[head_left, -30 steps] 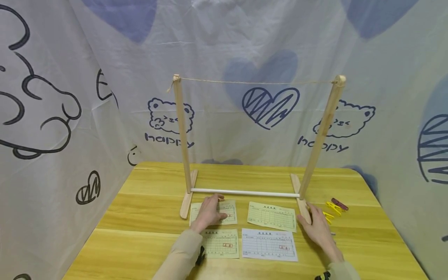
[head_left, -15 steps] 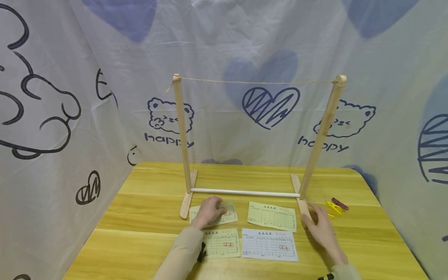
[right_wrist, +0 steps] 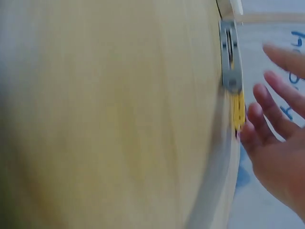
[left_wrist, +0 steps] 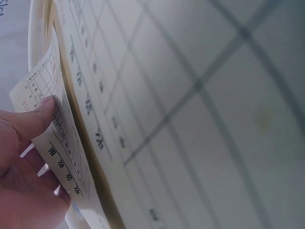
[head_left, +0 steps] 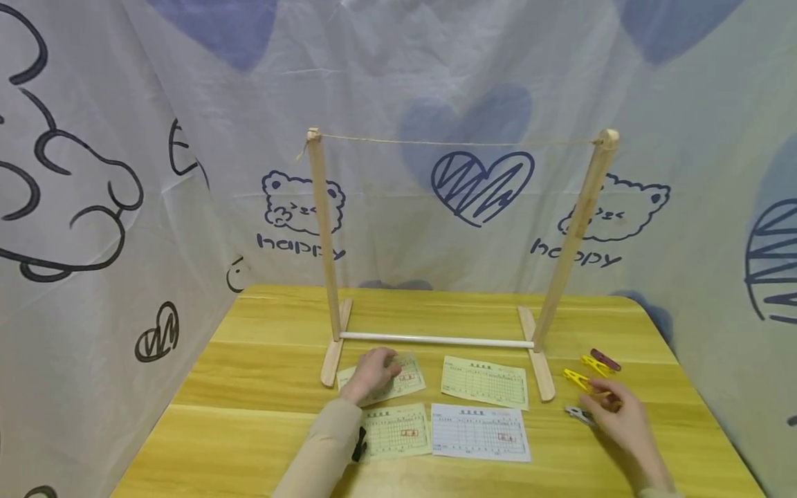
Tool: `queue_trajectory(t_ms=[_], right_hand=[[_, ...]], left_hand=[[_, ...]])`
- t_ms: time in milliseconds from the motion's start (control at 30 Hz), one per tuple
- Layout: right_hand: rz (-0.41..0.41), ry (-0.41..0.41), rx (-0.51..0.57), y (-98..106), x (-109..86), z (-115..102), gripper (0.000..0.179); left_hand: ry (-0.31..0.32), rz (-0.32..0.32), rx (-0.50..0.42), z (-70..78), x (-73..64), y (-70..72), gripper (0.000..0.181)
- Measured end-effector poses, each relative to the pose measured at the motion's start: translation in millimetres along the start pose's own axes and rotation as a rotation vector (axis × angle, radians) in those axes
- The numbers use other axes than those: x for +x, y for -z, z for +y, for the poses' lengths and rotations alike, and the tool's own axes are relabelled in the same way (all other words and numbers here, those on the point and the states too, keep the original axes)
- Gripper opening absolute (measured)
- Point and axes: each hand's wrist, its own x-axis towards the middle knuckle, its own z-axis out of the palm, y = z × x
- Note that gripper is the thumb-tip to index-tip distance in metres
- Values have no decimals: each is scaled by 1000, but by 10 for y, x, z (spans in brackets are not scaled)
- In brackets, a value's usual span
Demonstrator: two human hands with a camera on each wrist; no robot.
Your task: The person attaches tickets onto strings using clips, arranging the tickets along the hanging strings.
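At the upper left of the paper rows, my left hand (head_left: 370, 375) holds a light green receipt (head_left: 407, 389). The left wrist view shows my thumb on the face of that receipt (left_wrist: 64, 143) and my fingers behind it, with the sheet tilted up. To the right, my right hand (head_left: 625, 418) hovers with loosely bent fingers and nothing in them. It is beside a grey metal clip (head_left: 579, 415) and a yellow clothespin (head_left: 576, 379). In the right wrist view its fingers (right_wrist: 269, 107) are apart from the grey clip (right_wrist: 231, 57).
A wooden frame (head_left: 568, 242) with a string (head_left: 454, 143) across its top and a white rod (head_left: 436, 339) stands behind the papers. Two more green receipts and a white receipt (head_left: 481, 436) lie flat. Another yellow clothespin (head_left: 596, 365) and a maroon clothespin (head_left: 606, 359) lie farther right.
My right hand has moved right from the frame's foot to the clips, baring the grey clip and yellow clothespin. The receipt at my left hand has turned slightly.
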Motion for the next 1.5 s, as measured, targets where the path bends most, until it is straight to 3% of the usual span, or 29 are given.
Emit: queue_trajectory(t_ms=[100, 233, 433, 567, 900, 1133, 1500], right_hand=[[-128, -52, -14, 91, -19, 54, 43], [-268, -110, 70, 172, -48, 115, 52], [-354, -50, 141, 218, -70, 178, 49], [-349, -28, 117, 197, -61, 175, 44], [-283, -65, -35, 85, 33, 75, 40], [-318, -72, -30, 83, 39, 83, 50], [-282, -46, -143, 65, 59, 49, 38]], left_hand=[[2, -2, 2, 5, 0, 3, 37], [-8, -6, 10, 11, 7, 0, 38], [-5, -7, 0, 6, -6, -7, 37], [-10, -9, -1, 1, -17, -15, 37], [8, -10, 4, 10, -18, -9, 38], [29, -11, 4, 26, -7, 2, 40], [39, -12, -8, 13, -15, -15, 40]])
